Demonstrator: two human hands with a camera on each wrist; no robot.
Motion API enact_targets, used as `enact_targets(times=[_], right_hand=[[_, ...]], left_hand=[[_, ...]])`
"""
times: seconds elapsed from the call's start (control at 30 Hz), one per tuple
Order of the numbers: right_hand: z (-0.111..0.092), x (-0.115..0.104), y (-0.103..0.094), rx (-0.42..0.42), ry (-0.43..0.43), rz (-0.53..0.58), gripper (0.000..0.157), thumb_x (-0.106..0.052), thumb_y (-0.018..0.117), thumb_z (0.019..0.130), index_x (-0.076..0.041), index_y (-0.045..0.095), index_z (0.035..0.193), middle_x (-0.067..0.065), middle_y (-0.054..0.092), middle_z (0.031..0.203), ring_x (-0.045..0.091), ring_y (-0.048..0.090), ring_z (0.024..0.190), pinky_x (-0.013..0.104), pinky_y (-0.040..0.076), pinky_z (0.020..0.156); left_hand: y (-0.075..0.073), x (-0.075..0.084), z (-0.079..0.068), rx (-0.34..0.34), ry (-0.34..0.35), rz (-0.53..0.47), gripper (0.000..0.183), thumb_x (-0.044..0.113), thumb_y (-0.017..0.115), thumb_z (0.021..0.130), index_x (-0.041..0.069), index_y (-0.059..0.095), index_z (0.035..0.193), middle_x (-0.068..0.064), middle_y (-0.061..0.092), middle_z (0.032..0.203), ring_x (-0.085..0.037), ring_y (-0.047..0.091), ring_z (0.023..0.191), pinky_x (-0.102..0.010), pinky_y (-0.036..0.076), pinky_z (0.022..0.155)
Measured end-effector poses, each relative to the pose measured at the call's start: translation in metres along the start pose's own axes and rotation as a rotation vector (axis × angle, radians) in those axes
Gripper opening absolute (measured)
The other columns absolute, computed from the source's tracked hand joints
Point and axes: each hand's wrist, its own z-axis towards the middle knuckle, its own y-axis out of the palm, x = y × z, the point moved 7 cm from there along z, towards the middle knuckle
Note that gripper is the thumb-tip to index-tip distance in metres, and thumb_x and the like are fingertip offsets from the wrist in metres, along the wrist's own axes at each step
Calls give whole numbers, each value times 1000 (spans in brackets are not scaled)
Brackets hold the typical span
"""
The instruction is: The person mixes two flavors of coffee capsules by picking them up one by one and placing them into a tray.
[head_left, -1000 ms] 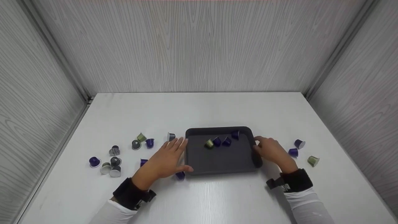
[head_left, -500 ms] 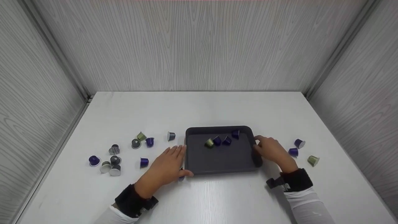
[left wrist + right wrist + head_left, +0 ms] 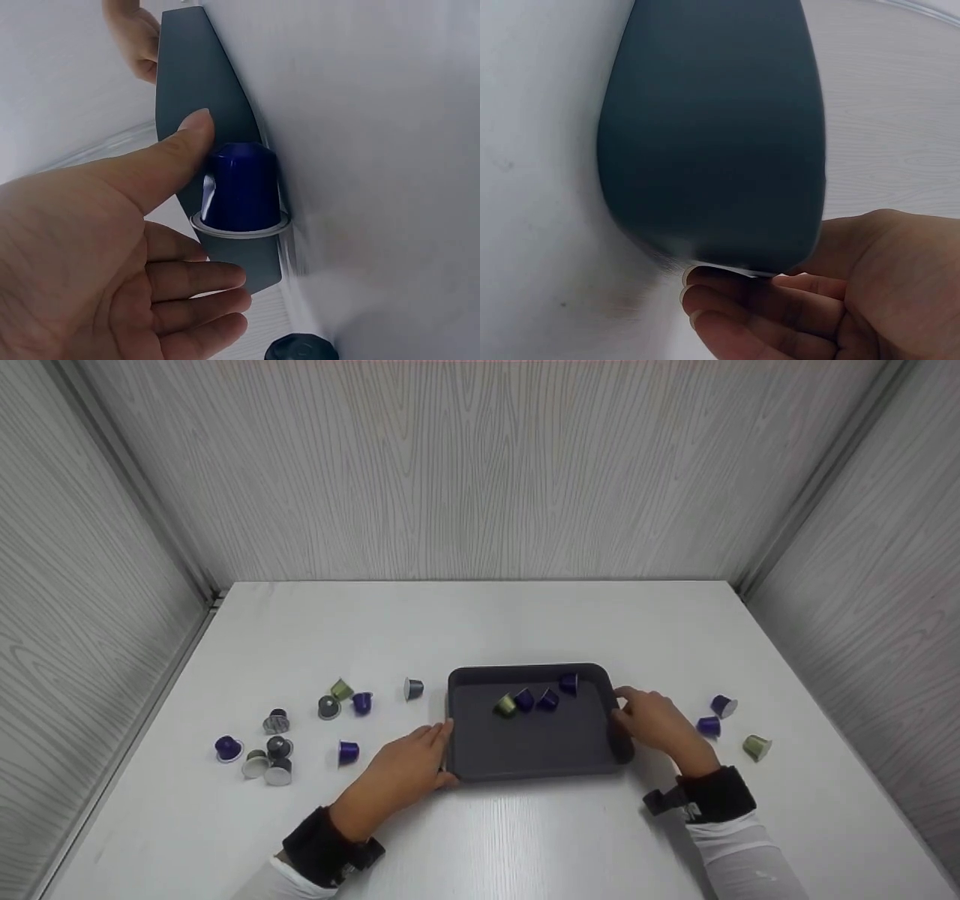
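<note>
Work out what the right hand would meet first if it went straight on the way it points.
Probably the dark tray: the right hand lies at its right end, seemingly touching, though exact contact is unclear.

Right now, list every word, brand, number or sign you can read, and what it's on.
Readable text: none.
Capsules, tray, table: no legible lettering.
Left wristband and right wristband: pale marks, too small and blurred to read.
</note>
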Motion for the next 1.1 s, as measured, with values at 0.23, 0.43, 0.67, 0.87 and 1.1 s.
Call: enact_targets(times=[0.23,0.43,0.67,0.87,1.1], right_hand=[[-1,1,0,-12,14,2,41,-16,56,95,5,55,130,9,68,84,23,61,69,42,50,63],[-1,1,-1,-4,8,2,40,-15,56,94,5,56,129,7,67,81,22,60,68,41,50,63],[-1,2,-1,-3,15,7,41,-16,57,94,5,56,129,5,67,79,21,59,66,41,49,62],[-1,1,-1,11,5,5,40,-16,57,93,4,57,128,5,67,78,22,60,67,42,50,63],[0,2,1,3,4,-14,40,-15,57,94,5,56,128,8,69,82,23,62,70,43,51,65]], left_hand=[[-2,-4,0,-14,-44,-40,84,49,69,87,-3,40,146,-19,58,132,-33,59,114,-44,53,88],[-5,-7,-2,-58,-76,-81,74,39,76,84,-6,51,136,-20,65,120,-35,64,105,-45,52,88],[-9,-7,-6,-31,-28,-97,32,19,84,76,2,66,96,-6,64,83,-25,63,76,-41,53,74],[-10,-9,-9,-56,-11,-85,22,10,82,73,5,67,88,-5,61,77,-24,60,70,-41,52,68],[-9,-10,-9,-38,-4,-86,15,5,77,76,5,64,84,-5,61,72,-25,60,69,-41,52,68]])
